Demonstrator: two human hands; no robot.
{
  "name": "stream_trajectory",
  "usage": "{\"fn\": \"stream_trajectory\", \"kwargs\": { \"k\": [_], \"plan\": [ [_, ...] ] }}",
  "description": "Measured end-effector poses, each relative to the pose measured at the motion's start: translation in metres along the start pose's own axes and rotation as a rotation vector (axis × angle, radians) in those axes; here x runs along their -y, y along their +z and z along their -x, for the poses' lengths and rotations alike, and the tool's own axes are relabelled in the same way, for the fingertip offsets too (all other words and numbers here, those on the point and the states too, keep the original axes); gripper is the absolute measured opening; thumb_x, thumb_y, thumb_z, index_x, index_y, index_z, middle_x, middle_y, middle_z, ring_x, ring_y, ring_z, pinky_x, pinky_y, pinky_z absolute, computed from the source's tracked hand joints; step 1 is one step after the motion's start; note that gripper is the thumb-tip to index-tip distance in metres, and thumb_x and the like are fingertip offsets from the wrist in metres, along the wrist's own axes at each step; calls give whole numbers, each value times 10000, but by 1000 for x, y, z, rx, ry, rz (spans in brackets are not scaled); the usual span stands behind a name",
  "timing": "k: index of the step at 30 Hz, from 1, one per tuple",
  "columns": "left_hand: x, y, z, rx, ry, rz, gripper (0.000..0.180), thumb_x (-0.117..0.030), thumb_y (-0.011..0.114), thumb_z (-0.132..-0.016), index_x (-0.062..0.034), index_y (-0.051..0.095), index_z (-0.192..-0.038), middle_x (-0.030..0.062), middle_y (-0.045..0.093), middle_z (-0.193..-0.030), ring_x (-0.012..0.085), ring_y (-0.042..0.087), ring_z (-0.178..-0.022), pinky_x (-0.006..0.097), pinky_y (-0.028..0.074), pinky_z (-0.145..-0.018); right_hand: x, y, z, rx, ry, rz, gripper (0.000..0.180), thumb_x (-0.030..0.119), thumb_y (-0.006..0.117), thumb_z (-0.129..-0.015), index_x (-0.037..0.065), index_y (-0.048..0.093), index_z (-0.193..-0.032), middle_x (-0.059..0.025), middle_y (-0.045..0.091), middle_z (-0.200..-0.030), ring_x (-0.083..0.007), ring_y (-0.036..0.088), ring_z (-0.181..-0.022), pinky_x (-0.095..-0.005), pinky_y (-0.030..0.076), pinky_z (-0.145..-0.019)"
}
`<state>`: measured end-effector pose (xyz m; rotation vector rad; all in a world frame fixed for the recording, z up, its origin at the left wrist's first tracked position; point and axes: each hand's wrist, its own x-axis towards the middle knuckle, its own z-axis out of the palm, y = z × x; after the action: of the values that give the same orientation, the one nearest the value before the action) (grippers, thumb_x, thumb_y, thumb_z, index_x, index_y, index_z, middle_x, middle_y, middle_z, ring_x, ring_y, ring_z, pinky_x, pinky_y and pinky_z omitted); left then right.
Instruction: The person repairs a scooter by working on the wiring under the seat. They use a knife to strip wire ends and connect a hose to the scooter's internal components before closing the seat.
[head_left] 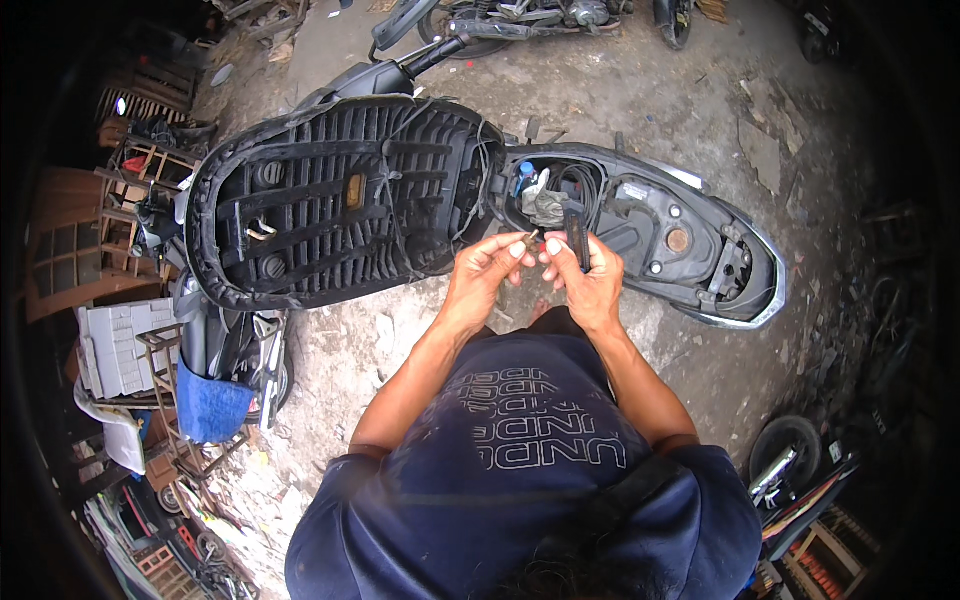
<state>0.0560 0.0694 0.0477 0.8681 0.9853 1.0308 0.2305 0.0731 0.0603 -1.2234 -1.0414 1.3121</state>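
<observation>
My left hand [482, 274] is closed, pinching a small brass-coloured piece [531, 241] between thumb and fingertips. Close beside it, my right hand [594, 284] is closed too, with a long black ribbed tool [577, 240] between thumb and fingers; its exact kind is not plain. A speck of red shows at the right fingertips. Both hands are over the near edge of a scooter's open under-seat compartment [606, 163]. Inside lie a crumpled grey cloth [544, 204], a blue-capped bottle [525, 176] and a coiled black cable [583, 185].
The scooter's raised seat [330, 205] shows its ribbed underside on the left; the tail section [715, 245] runs right. Another motorcycle [530, 20] stands beyond. At left are a blue cloth [213, 410] and stacked wooden racks. A wheel [785, 450] is at lower right.
</observation>
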Motion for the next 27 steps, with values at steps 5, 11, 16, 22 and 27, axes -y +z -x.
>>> {"fn": "stream_trajectory", "kwargs": {
  "k": [5,11,16,22,27],
  "plan": [
    [0,0,-5,56,-109,255,352,-204,609,-1025,34,618,-1285,66,686,-1013,107,566,-788,259,478,-741,0,-4,-9,-20,-30,-2,244,213,691,-976,-19,709,-1051,-55,712,-807,-83,635,-630,-227,485,-539],
    [4,2,-8,37,-75,208,314,-196,638,-1012,23,634,-1237,70,692,-975,93,563,-752,244,468,-691,1,-10,-19,-122,-3,-55,245,219,690,-980,-18,687,-1044,-70,711,-809,-88,631,-616,-223,483,-529],
    [-3,9,-4,-76,-19,-41,290,-215,668,-998,-17,658,-1210,35,688,-892,60,522,-680,209,435,-639,11,-15,-24,-38,16,-35,215,203,699,-970,2,691,-1045,-55,695,-804,-73,595,-585,-224,473,-522],
    [-24,13,0,-88,-46,-158,243,-227,653,-1007,-43,688,-1160,-5,653,-825,45,485,-653,197,394,-582,9,-20,-32,58,71,-102,214,193,721,-950,18,696,-1071,-28,665,-776,-61,565,-580,-220,453,-517],
    [-27,11,-1,-48,-101,-49,233,-229,638,-1012,-30,693,-1120,-25,596,-764,37,452,-590,185,350,-535,6,-22,-34,62,63,-48,268,227,677,-975,9,687,-1129,-17,640,-777,-62,557,-605,-221,450,-545]
  ]
}}
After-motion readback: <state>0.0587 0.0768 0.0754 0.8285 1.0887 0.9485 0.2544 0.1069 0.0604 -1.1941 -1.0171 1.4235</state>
